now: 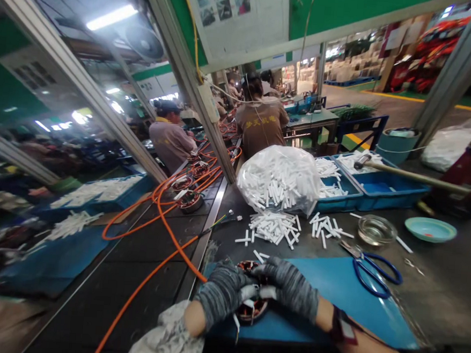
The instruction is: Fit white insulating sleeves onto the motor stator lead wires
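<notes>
A round stator [250,313] with copper windings sits on the blue mat [333,275] at the front of the bench. Both my hands wear grey striped knit gloves with white-tipped fingers. My left hand [226,289] comes in from the left, its fingers closed on thin wires over the middle of the stator. From the right, my right hand [288,285] pinches at the same wires, fingertips facing the left ones. Just what lies between the fingertips is partly hidden. An orange cable [174,241] runs towards the stator and passes behind my left hand. White sleeving pieces [276,228] lie beyond the hands.
Blue-handled scissors [374,272] lie on the mat's right side. Behind stand a glass bowl [377,230], a turquoise dish [430,229], a plastic bag of white tubes [281,177], blue bins [391,195] and a hammer [417,176]. Left runs a conveyor [131,277] with cabled stators; co-workers sit ahead.
</notes>
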Demonstrator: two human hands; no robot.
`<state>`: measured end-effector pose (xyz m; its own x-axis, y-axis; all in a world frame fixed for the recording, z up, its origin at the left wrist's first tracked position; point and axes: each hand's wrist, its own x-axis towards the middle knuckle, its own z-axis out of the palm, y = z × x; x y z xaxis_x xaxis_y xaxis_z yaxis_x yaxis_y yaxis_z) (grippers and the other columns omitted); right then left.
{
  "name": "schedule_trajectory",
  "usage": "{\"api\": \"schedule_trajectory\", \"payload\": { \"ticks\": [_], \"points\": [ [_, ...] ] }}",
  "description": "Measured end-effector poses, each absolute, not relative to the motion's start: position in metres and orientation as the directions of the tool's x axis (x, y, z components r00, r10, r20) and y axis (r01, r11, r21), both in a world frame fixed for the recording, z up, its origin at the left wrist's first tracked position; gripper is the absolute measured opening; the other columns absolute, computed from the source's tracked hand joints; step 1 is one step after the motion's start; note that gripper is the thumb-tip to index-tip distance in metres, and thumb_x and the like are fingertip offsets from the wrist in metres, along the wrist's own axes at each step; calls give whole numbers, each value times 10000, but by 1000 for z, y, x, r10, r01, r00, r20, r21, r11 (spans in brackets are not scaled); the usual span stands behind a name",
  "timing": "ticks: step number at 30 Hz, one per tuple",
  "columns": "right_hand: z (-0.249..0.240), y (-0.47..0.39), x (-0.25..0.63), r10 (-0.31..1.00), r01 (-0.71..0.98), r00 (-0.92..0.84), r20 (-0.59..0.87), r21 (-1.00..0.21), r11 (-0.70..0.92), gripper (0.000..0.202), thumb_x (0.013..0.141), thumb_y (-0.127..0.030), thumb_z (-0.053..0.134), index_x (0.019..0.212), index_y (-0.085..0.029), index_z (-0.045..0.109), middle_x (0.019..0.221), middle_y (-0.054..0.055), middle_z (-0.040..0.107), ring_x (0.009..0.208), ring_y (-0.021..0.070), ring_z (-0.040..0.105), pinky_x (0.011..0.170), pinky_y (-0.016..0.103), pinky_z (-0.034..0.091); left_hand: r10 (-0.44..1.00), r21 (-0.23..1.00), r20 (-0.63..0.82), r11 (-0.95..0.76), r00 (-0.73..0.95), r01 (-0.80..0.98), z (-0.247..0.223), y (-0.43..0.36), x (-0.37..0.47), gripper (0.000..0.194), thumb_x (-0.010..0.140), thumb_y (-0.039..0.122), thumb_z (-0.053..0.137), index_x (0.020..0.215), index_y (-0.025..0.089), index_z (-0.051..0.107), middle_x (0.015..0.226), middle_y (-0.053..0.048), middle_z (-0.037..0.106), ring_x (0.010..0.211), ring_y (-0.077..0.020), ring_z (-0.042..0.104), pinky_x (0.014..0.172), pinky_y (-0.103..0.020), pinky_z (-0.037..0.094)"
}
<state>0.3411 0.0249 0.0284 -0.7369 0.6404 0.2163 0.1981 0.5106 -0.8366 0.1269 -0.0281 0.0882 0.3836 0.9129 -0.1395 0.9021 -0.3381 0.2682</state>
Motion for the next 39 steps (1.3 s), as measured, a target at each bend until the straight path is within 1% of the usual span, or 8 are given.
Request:
{"api": "schedule_trajectory", "payload": {
  "ticks": [3, 7, 11, 18, 24, 28, 35, 39],
  "points": [
    [23, 29, 353, 738, 20, -659, 146, -977, 212, 457, 887, -607, 722, 1116, -212, 730, 1056, 69, 753, 979, 239, 701, 902, 391, 570, 884, 87, -291, -355, 364, 931, 93, -22, 150, 341, 1006, 431, 538, 1018, 230, 812, 937, -90, 777, 885, -263, 711, 867, -410, 555],
    [23, 23, 363, 767, -16, -637, 77, -996, 86, 436, 881, -593, 734, 1100, -216, 730, 1042, 69, 774, 960, 244, 720, 905, 419, 591, 894, 26, -171, -417, 415, 908, 96, -17, 165, 433, 953, 471, 632, 1325, 262, 704, 1212, -128, 735, 1138, -334, 664, 1047, -556, 492],
    [25, 16, 383, 845, 64, -527, 90, -987, 145, 435, 895, -551, 721, 1215, -256, 717, 1119, 65, 783, 1033, 257, 727, 984, 471, 579, 865, 234, -91, -463, 494, 855, 103, -4, 151, 810, 727, 559, 861, 1429, 233, 623, 1420, -136, 643, 1299, -338, 598, 1160, -491, 444],
    [25, 17, 406, 902, 243, -414, 119, -941, 235, 326, 929, -474, 681, 1166, -262, 752, 1118, 63, 789, 1031, 254, 734, 986, 465, 579, 980, 393, -156, -52, 122, 918, 90, 29, 142, 584, 885, 543, 748, 1352, 203, 659, 1036, -72, 771, 1018, -266, 722, 975, -397, 553],
    [33, 3, 411, 806, 278, -522, 280, -837, 471, 284, 1000, -456, 616, 1155, -278, 774, 1206, 75, 740, 1091, 240, 703, 1020, 446, 560, 872, 558, 303, -490, 385, 670, 95, 1, 116, 289, 942, 433, 721, 1075, 179, 759, 1327, -112, 658, 1232, -239, 640, 1122, -436, 499],
    [36, 2, 387, 679, 165, -662, 318, -822, 545, 404, 1025, -483, 584, 1372, -294, 668, 1350, 81, 706, 1228, 257, 661, 1085, 473, 521, 758, 451, 251, -642, 602, 620, 103, -9, 107, 245, 933, 419, 736, 1050, 214, 802, 1386, -105, 639, 1412, -295, 511, 1215, -508, 409],
    [41, 20, 350, 674, -9, -718, 172, -971, 238, 359, 962, -552, 661, 1134, -261, 783, 1152, 39, 789, 1054, 240, 726, 1015, 457, 566, 826, 471, 63, -519, 560, 713, 82, -13, 106, 301, 1004, 364, 609, 1230, 237, 762, 1540, -92, 544, 1526, -325, 363, 1289, -599, 249],
    [38, 24, 346, 679, -17, -730, 75, -996, 91, 377, 892, -560, 740, 1095, -248, 802, 1166, 39, 792, 1077, 254, 724, 1035, 477, 557, 813, 705, 111, -470, 572, 531, 71, -13, 102, 342, 990, 420, 591, 1204, 211, 757, 1518, -102, 549, 1515, -303, 390, 1301, -522, 276]
  ]
}}
